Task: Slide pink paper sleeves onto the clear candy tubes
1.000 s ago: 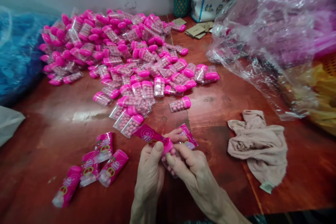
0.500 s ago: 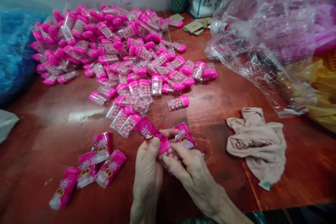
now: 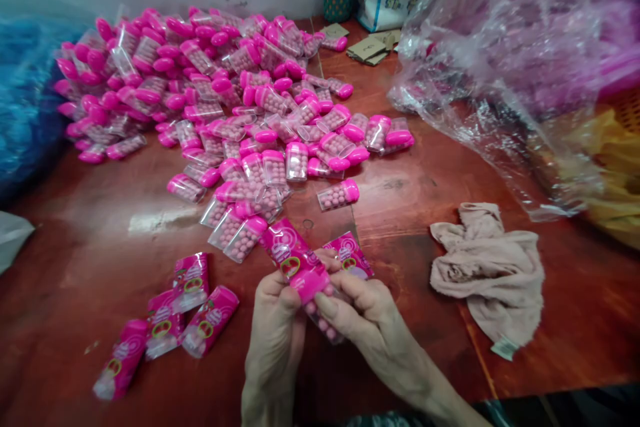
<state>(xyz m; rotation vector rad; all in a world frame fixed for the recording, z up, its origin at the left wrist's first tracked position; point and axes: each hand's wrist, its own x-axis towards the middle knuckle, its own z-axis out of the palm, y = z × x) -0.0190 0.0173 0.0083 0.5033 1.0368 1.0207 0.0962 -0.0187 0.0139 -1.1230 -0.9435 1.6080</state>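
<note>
My right hand (image 3: 373,323) grips a clear plastic candy container (image 3: 323,320) filled with round pink candies, its pink cap tilted up and left. Thumb and fingers of my left hand (image 3: 277,320) are closed on a printed pink wrapper sleeve (image 3: 285,243) at the cap end. Sleeve and cap meet between my hands; how far one sits inside the other I cannot tell. Just behind my fingers lies another printed sleeve (image 3: 350,255), partly hidden. To the left rest several containers in printed sleeves (image 3: 210,320).
A large heap of pink-capped candy containers (image 3: 200,93) spreads across the back of the wooden table (image 3: 400,233). A crumpled cloth (image 3: 493,280) lies at right. Clear plastic bags (image 3: 490,73) bulge at far right, a blue bag (image 3: 30,107) at far left. Cardboard pieces (image 3: 370,50) lie behind.
My left thumb has shifted down from the sleeve toward the cap, so more of the sleeve's print shows. The container has tipped slightly, showing more candies. The surroundings look the same.
</note>
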